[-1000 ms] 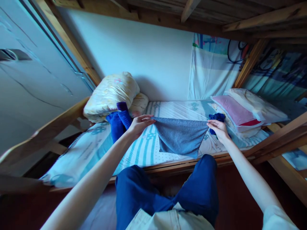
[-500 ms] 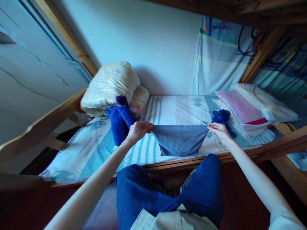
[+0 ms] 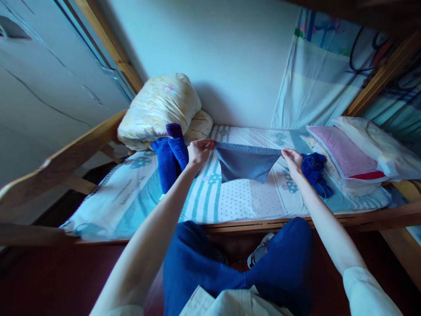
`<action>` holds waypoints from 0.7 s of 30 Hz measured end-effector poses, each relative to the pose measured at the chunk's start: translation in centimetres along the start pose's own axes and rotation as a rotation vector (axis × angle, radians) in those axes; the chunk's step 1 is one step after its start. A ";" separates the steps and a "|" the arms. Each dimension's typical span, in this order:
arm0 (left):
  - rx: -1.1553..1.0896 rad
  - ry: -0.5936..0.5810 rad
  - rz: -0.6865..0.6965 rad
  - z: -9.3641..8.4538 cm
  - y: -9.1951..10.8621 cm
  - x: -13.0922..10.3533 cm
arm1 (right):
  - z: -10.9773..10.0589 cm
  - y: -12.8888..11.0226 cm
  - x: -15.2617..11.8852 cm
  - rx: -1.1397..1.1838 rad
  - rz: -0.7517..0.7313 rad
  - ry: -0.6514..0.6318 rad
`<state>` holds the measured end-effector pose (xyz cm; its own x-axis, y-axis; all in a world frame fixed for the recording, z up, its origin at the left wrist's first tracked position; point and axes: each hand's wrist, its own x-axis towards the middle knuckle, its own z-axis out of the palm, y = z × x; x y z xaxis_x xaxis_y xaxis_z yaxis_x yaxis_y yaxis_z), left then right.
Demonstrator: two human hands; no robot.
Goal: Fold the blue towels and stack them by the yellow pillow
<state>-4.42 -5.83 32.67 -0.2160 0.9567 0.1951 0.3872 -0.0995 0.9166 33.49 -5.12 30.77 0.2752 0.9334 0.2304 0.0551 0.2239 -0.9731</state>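
Note:
A grey cloth (image 3: 245,164) hangs stretched between my two hands above the bed, its top edge pulled nearly straight. My left hand (image 3: 200,151) pinches the cloth's left upper corner. At the right upper corner, my right hand (image 3: 292,160) grips it between thumb and fingers. Behind my left hand lie blue folded garments (image 3: 166,164) with a darker rolled piece on top. Close beyond my right hand is a crumpled dark blue cloth (image 3: 314,169) on the patterned bed sheet (image 3: 243,206).
A yellow floral quilt (image 3: 161,109) is bundled at the bed's left end. Pink bedding (image 3: 342,149) in a clear bag and a pale pillow-like bundle (image 3: 371,136) lie at the right. A wooden rail (image 3: 263,224) edges the bed before my knees.
Both hands have moved forward and up, carrying the grey cloth farther over the bed. Its lower part has swung away from me, showing a smoother face. The view has shifted slightly.

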 end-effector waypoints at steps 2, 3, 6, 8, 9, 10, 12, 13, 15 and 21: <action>0.053 0.071 0.054 -0.4 -0.9 -1.4 | -0.1 1.0 -1.0 -0.021 -0.029 0.007; 0.098 0.094 0.085 -0.4 -1.6 -2.5 | -0.3 1.8 -1.9 -0.033 -0.022 0.007; 0.209 0.039 0.066 0.4 -5.1 -7.0 | -1.2 5.3 -5.5 -0.065 0.072 -0.001; 0.220 -0.007 -0.050 1.5 -8.4 -10.5 | -1.9 8.6 -8.6 -0.092 0.150 -0.019; 0.220 -0.024 -0.108 2.2 -10.1 -12.3 | -2.3 10.3 -10.2 -0.111 0.185 -0.028; 0.216 -0.047 -0.160 2.9 -11.9 -14.0 | -2.7 12.0 -11.8 -0.135 0.221 -0.032; 0.229 -0.105 -0.258 4.2 -15.2 -17.2 | -3.6 15.3 -14.8 -0.191 0.304 -0.049; 0.254 -0.142 -0.302 4.7 -16.6 -18.6 | -4.0 16.7 -16.2 -0.216 0.351 -0.066; 0.306 -0.234 -0.374 5.6 -19.1 -20.8 | -4.9 19.0 -18.4 -0.250 0.447 -0.108; 0.237 -0.153 -0.682 7.3 -23.1 -23.7 | -6.6 22.5 -21.5 -0.265 0.620 -0.188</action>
<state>-1.75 -24.21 4.31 -0.3568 0.8141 -0.4581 0.3986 0.5762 0.7136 35.15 -21.97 3.87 0.1623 0.9049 -0.3934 0.1806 -0.4192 -0.8898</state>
